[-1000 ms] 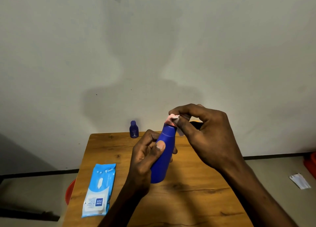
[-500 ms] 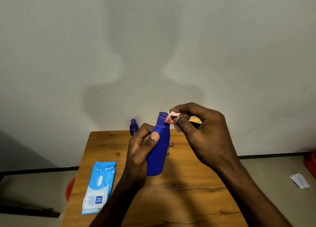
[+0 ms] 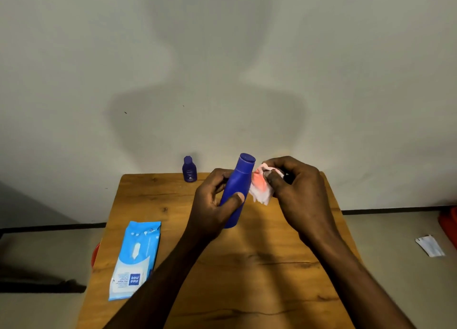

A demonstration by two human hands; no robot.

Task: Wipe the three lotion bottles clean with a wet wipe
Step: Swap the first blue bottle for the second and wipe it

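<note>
One wipe pack (image 3: pixel 134 259), glossy blue film, lies flat nearer me and left of my grip. My left hand (image 3: pixel 212 205) curls round one smooth blue bottle (image 3: pixel 236 190), tilted above the wooden table (image 3: pixel 259 266). My right hand (image 3: pixel 294 187) pinches a crumpled wet wipe (image 3: pixel 261 186) against its neck. Beyond sits one small bottle (image 3: pixel 189 169).

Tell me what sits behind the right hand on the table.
Behind the right hand only bare wall and the table edge show. A dark sliver peeks by the fingers, unidentifiable; anything else is hidden by the hand and wet wipe.
</note>
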